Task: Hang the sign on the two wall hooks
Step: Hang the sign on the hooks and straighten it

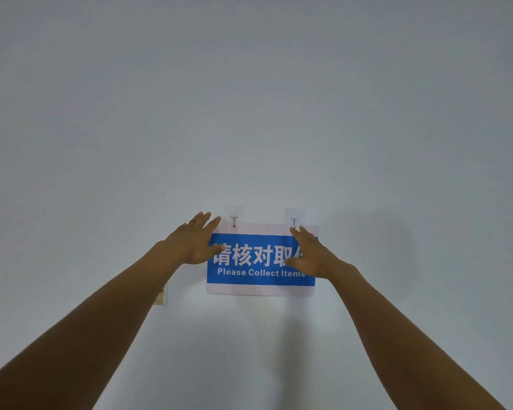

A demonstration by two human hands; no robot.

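A blue and white sign (258, 279) reading "Please Collect Items" lies flat against the pale wall. Its top edge sits at two clear adhesive hooks, the left hook (234, 218) and the right hook (294, 218). My left hand (194, 242) covers the sign's upper left corner with fingers spread and the thumb on the blue band. My right hand (311, 255) rests over the sign's right part, fingers spread, fingertips just below the right hook. Neither hand visibly pinches the sign.
A plain pale wall (249, 113) fills the view. A small beige wall plate (161, 295) shows behind my left forearm, left of the sign.
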